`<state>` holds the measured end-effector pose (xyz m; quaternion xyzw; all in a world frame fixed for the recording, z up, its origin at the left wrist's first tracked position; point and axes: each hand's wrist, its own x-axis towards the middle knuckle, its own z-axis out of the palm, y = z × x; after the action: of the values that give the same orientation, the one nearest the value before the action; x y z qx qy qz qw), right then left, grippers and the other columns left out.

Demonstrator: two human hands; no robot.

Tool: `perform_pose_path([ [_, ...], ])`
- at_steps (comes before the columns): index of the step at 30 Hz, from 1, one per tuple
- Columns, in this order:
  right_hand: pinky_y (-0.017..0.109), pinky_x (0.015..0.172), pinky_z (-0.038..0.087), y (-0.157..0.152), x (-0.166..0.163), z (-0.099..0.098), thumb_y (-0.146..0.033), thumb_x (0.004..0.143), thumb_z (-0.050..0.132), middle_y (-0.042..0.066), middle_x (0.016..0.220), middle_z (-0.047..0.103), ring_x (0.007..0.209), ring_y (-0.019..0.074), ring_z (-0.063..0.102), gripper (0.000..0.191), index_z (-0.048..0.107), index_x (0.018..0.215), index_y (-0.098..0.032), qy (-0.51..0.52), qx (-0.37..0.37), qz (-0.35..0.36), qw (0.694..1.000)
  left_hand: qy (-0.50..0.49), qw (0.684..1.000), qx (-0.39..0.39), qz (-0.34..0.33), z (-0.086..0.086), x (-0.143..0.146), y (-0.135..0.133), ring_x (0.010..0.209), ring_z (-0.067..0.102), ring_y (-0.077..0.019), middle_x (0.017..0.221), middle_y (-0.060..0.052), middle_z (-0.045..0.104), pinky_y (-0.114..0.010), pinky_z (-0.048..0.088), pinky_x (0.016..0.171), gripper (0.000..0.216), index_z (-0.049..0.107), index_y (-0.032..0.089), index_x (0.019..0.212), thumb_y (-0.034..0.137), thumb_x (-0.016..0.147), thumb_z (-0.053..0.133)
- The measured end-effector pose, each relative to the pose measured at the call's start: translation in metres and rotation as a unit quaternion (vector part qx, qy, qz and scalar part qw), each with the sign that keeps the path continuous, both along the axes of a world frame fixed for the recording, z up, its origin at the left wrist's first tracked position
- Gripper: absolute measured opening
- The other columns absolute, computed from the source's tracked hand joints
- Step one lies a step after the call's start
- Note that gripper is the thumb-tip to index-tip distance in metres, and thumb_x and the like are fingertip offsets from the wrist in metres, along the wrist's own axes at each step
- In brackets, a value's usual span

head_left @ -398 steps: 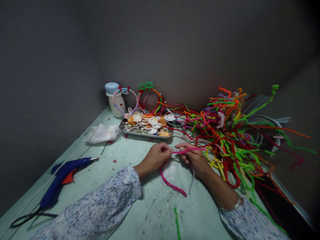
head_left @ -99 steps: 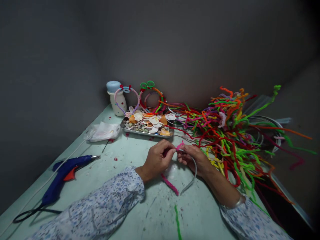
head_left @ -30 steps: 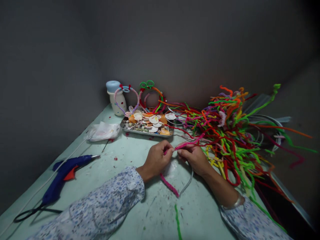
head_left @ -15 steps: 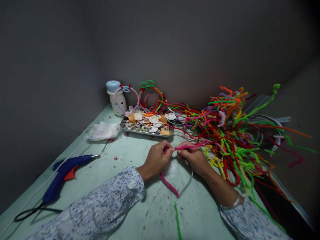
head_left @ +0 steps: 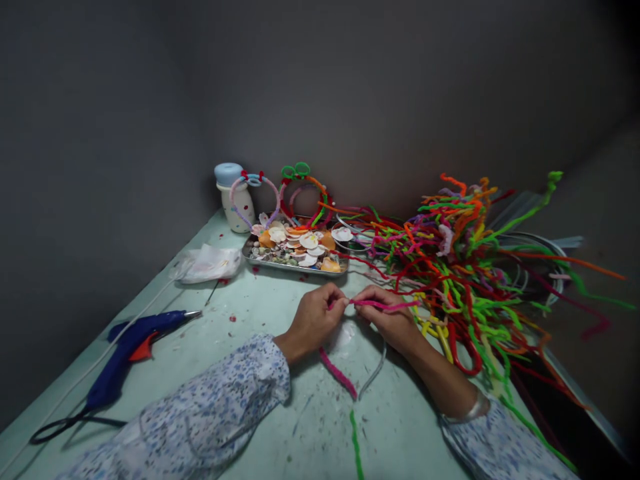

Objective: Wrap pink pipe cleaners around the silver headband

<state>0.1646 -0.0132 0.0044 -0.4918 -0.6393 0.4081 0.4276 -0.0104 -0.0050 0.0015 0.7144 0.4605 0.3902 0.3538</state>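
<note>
Two grips, left hand (head_left: 316,320) and right hand (head_left: 393,323), pinch one curved grey band (head_left: 377,371), partly wrapped in fuzzy magenta pipe cleaner (head_left: 338,373), over the pale-green worktop (head_left: 310,440). The band's top is hidden by the hands; heaped multicoloured pipe cleaners (head_left: 445,243) overlap beyond counting.

The pink pipe cleaner (head_left: 339,375) looks matt and fuzzy, its nap rough beside the smooth grey band (head_left: 376,371). The sleeve (head_left: 235,380) is soft printed cloth, wrinkled and without shine. Bright, glossy metal forms the tray (head_left: 295,269); the bracelet (head_left: 479,405) looks metallic too. The glue gun (head_left: 107,383) has a smooth blue plastic body and a shiny metal nozzle (head_left: 193,314). The bag (head_left: 210,264) is thin, crinkled plastic, and the table (head_left: 280,433) smooth but spotted, with a faint sheen.
</note>
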Motion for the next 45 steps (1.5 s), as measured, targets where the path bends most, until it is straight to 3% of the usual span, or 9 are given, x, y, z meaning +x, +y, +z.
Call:
perform_pose_path([
  [9,0.024,0.057,0.041,0.0009,0.0014,-0.0002,-0.016,0.072,0.060,0.001,0.071,0.061,0.065,0.0137,0.053,0.009,0.067,0.078,-0.018,0.006,0.022,0.008,1.000,-0.008,1.000,-0.004,0.002,-0.0013,0.0003,0.0001,0.060,0.048,-0.0112,0.065,0.002,0.055,-0.023,0.034,0.057,0.017,0.059,0.017,0.078,0.031,0.084,0.051],
  [12,0.024,0.053,0.041,0.0001,0.0013,0.0007,-0.022,0.074,0.063,0.000,0.065,0.061,0.059,0.0126,0.053,0.009,0.066,0.081,-0.018,0.100,-0.048,0.022,0.994,-0.022,1.000,0.002,-0.008,0.0004,-0.0006,0.0008,0.063,0.049,-0.0115,0.068,0.001,0.056,-0.023,0.036,0.058,0.018,0.059,0.016,0.080,0.031,0.085,0.050],
  [15,0.022,0.047,0.040,0.0001,0.0012,0.0017,-0.031,0.075,0.064,0.001,0.063,0.061,0.054,0.0117,0.054,0.014,0.066,0.080,-0.018,0.209,-0.139,0.044,0.967,-0.036,0.999,0.009,-0.037,0.0035,-0.0012,0.0002,0.067,0.051,-0.0121,0.072,0.000,0.059,-0.023,0.038,0.062,0.018,0.060,0.016,0.082,0.029,0.086,0.049],
  [19,0.018,0.041,0.036,0.0014,0.0001,0.0022,-0.032,0.070,0.069,0.000,0.060,0.060,0.048,0.0097,0.053,0.017,0.061,0.072,-0.017,0.263,-0.220,0.046,0.938,-0.026,0.997,0.020,-0.062,0.0065,-0.0012,-0.0019,0.069,0.052,-0.0129,0.075,-0.002,0.061,-0.023,0.040,0.064,0.017,0.062,0.016,0.085,0.027,0.085,0.049],
  [34,0.018,0.040,0.036,0.0047,0.0016,0.0016,-0.032,0.067,0.070,-0.003,0.055,0.057,0.042,0.0090,0.051,0.021,0.057,0.075,-0.017,0.239,-0.263,0.063,0.933,0.018,0.998,0.039,-0.056,0.0077,-0.0009,-0.0024,0.067,0.051,-0.0127,0.073,-0.002,0.060,-0.023,0.038,0.062,0.017,0.062,0.015,0.082,0.026,0.085,0.050],
  [45,0.020,0.042,0.033,0.0045,-0.0023,0.0006,-0.029,0.067,0.070,-0.006,0.050,0.052,0.042,0.0079,0.044,0.017,0.058,0.072,-0.018,0.206,-0.242,0.047,0.947,0.011,0.999,0.019,-0.041,0.0060,-0.0012,-0.0019,0.065,0.050,-0.0130,0.070,-0.001,0.059,-0.023,0.037,0.061,0.017,0.063,0.016,0.080,0.026,0.083,0.050],
])
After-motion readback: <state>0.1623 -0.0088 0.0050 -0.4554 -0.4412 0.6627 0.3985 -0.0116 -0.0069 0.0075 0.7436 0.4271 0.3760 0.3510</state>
